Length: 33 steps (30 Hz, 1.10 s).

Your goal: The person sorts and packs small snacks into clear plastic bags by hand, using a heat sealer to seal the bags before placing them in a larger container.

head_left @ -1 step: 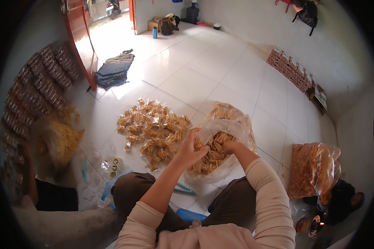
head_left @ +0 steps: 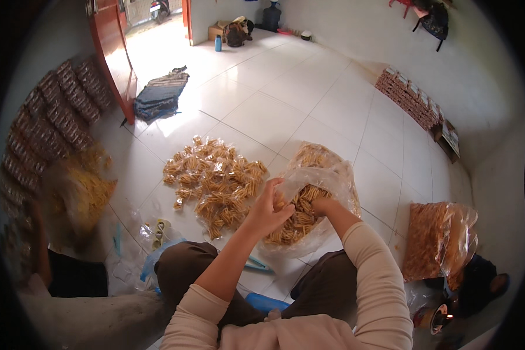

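Observation:
A large clear plastic bag [head_left: 341,181] of thin golden snack sticks [head_left: 306,216] lies open on the floor in front of me. My left hand [head_left: 271,210] grips its turned-down near-left edge with curled fingers. My right hand [head_left: 324,205] reaches inside among the sticks, its fingertips hidden. Left of the bag, a heap of small clear packets of sticks [head_left: 213,181] is spread on the tiles. My crossed legs are below, with a blue item [head_left: 262,303] between them.
A co-worker's arm [head_left: 41,256] is at left by a yellow-filled bag [head_left: 90,192] and stacked packs [head_left: 52,116]. At right are a filled bag [head_left: 426,239], a tin [head_left: 431,318] and stacked bundles [head_left: 405,96]. A mat [head_left: 160,96] lies by the open door [head_left: 108,58].
Very little differs: both hands stay at the bag in nearly the same positions, and the view has shifted slightly.

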Each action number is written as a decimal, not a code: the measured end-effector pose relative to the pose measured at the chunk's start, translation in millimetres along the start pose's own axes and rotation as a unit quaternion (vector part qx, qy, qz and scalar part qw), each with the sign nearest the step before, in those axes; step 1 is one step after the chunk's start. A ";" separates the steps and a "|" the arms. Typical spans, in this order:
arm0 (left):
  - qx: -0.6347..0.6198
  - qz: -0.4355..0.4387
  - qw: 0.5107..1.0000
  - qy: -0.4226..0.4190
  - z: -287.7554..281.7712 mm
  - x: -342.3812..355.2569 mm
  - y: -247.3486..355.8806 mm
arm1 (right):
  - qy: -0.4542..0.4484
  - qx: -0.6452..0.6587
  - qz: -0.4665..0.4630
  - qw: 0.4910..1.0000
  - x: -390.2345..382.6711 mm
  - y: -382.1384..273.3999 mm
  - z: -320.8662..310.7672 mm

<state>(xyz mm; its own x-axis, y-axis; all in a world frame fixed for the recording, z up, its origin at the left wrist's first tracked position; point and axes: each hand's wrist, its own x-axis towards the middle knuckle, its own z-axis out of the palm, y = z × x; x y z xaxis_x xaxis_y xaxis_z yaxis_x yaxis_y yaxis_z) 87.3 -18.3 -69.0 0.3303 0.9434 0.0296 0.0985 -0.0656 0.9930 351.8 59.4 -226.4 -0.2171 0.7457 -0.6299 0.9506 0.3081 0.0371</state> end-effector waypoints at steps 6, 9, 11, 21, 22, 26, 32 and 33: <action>0.046 0.035 0.997 0.048 -0.1 12.5 -1.5 | 0.122 0.046 0.069 0.989 66.1 3.6 18.1; 0.107 0.062 0.990 0.068 -2.2 21.4 -18.8 | 0.196 0.086 0.065 0.975 83.1 8.2 19.8; 0.108 0.055 0.990 0.069 -0.7 24.9 -27.3 | 0.221 0.109 0.045 0.968 85.9 11.7 26.6; 0.114 0.006 0.992 0.050 9.8 34.0 -40.8 | 0.275 0.176 -0.003 0.945 70.3 5.6 47.6; 0.107 -0.011 0.993 0.042 10.8 34.6 -41.1 | 0.277 0.179 -0.005 0.944 71.9 5.8 47.2; 0.128 -0.033 0.991 0.018 12.6 38.1 -43.8 | 0.284 0.189 -0.015 0.940 76.2 6.8 44.9; 0.148 -0.030 0.988 0.010 14.1 41.1 -46.9 | 0.289 0.196 -0.026 0.937 73.5 5.8 44.5; 0.145 -0.035 0.989 0.005 14.4 40.5 -47.8 | 0.289 0.198 -0.025 0.936 72.3 5.8 45.6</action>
<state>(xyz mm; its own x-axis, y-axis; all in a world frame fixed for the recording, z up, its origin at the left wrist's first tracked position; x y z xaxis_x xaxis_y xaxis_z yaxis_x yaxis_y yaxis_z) 109.5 18.3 -117.0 0.3040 0.9520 -0.0354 0.3855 -0.0889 0.9184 351.7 88.1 -307.1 -0.2391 0.9664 -0.0943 0.9185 0.1936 -0.3447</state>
